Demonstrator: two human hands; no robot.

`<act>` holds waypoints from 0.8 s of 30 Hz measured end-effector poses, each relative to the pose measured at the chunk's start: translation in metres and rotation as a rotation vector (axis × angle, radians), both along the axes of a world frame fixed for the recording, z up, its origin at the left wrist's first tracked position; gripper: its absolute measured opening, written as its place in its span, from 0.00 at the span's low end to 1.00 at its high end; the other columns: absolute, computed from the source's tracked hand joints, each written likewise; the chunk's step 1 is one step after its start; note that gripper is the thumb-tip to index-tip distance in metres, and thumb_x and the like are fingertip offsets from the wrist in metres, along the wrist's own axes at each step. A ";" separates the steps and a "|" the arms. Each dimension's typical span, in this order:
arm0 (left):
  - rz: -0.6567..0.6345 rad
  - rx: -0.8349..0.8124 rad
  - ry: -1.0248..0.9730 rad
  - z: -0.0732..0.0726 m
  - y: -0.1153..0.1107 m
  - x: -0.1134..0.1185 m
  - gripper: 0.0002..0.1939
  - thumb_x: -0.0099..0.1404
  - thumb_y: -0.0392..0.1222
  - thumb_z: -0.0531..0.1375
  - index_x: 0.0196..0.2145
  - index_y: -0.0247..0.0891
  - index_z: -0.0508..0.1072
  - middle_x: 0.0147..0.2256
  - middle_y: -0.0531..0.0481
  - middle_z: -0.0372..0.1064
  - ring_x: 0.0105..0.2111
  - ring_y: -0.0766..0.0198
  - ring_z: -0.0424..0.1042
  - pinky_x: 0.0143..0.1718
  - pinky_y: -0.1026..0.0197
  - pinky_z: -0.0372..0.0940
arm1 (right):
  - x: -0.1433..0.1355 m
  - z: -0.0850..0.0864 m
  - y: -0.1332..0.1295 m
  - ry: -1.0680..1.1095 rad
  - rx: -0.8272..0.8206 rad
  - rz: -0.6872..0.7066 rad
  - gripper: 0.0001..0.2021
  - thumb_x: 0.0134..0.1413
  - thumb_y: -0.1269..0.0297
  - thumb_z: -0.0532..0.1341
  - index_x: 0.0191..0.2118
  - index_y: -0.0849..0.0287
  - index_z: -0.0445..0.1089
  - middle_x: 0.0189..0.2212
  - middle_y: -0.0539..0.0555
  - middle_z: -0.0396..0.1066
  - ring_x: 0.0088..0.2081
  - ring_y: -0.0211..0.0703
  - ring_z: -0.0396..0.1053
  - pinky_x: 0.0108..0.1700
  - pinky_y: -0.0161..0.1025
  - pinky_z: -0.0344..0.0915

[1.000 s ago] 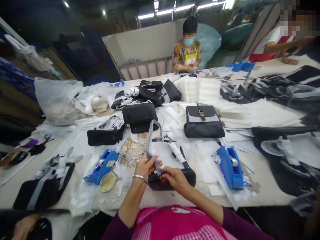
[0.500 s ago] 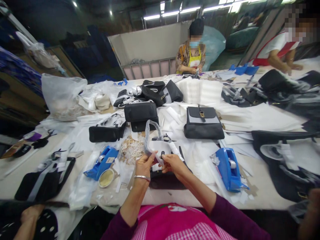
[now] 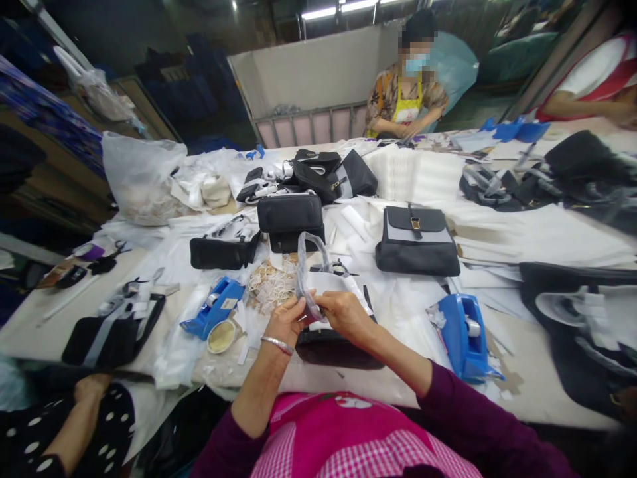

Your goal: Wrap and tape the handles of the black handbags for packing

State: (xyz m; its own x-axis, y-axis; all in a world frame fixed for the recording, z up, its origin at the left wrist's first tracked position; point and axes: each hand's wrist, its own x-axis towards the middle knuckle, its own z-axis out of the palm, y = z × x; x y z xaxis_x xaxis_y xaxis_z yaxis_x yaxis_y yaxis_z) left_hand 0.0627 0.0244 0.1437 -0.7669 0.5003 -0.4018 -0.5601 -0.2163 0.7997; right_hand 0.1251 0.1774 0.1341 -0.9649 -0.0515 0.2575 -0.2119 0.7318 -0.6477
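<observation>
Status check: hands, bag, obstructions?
Left hand and right hand pinching plastic-wrapped handle. Black bag directly beneath. Blue tape dispenser off right, clear of both hands.

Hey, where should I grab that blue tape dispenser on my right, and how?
Probably across the two long side walls of the blue tape dispenser, coming from above: it stands upright, with the white roll seated between them. I'd keep off the narrow near end, which juts out.
</observation>
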 end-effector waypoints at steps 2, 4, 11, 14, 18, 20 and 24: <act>-0.030 0.015 -0.021 0.003 -0.001 0.001 0.21 0.50 0.42 0.70 0.42 0.32 0.78 0.39 0.43 0.76 0.33 0.63 0.74 0.36 0.60 0.70 | 0.000 -0.004 -0.001 0.051 0.059 -0.002 0.15 0.59 0.75 0.51 0.44 0.57 0.73 0.27 0.54 0.70 0.30 0.41 0.65 0.34 0.35 0.57; -0.048 0.026 -0.028 0.004 0.000 0.003 0.21 0.49 0.40 0.70 0.42 0.33 0.78 0.38 0.44 0.77 0.33 0.63 0.74 0.36 0.60 0.70 | 0.000 -0.007 -0.002 0.088 0.047 -0.011 0.14 0.60 0.74 0.50 0.43 0.59 0.72 0.28 0.55 0.71 0.31 0.42 0.66 0.35 0.35 0.58; 0.095 0.023 0.181 -0.005 0.011 0.017 0.16 0.46 0.39 0.71 0.35 0.35 0.79 0.31 0.50 0.76 0.30 0.64 0.73 0.34 0.64 0.68 | 0.011 -0.002 -0.007 0.003 -0.521 -0.336 0.07 0.58 0.65 0.58 0.33 0.58 0.73 0.28 0.51 0.70 0.31 0.40 0.66 0.36 0.36 0.59; 0.160 -0.067 0.332 -0.014 0.019 0.026 0.13 0.48 0.40 0.70 0.34 0.36 0.79 0.33 0.49 0.77 0.34 0.60 0.74 0.38 0.61 0.68 | 0.016 -0.001 -0.011 -0.130 -0.697 -0.361 0.10 0.56 0.61 0.61 0.27 0.58 0.74 0.25 0.50 0.67 0.31 0.41 0.63 0.36 0.38 0.58; 0.172 -0.106 0.388 -0.023 0.028 0.035 0.18 0.49 0.40 0.70 0.40 0.37 0.78 0.37 0.47 0.77 0.40 0.57 0.74 0.47 0.58 0.67 | 0.015 -0.003 -0.016 -0.150 -0.849 -0.433 0.07 0.51 0.61 0.65 0.27 0.59 0.76 0.25 0.49 0.65 0.30 0.40 0.61 0.35 0.38 0.57; 0.169 -0.055 0.330 -0.022 0.030 0.033 0.21 0.52 0.43 0.68 0.45 0.37 0.76 0.44 0.46 0.75 0.45 0.56 0.73 0.49 0.58 0.67 | 0.013 -0.004 -0.016 -0.069 -0.852 -0.455 0.06 0.52 0.62 0.64 0.28 0.57 0.76 0.25 0.49 0.63 0.30 0.40 0.60 0.35 0.38 0.56; 0.076 -0.025 0.202 -0.005 0.029 0.013 0.24 0.61 0.52 0.61 0.52 0.39 0.71 0.51 0.41 0.70 0.48 0.55 0.70 0.41 0.60 0.71 | 0.011 -0.009 -0.011 0.080 -0.699 -0.367 0.05 0.54 0.66 0.63 0.30 0.54 0.77 0.26 0.49 0.60 0.32 0.41 0.60 0.36 0.38 0.57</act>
State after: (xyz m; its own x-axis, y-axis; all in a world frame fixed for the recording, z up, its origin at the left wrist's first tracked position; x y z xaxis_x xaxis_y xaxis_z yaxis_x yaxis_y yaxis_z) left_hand 0.0756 0.0534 0.1383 -0.8685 0.4298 -0.2471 -0.3703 -0.2309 0.8998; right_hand 0.1366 0.1661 0.1256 -0.8662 0.4652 0.1826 -0.1016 0.1938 -0.9758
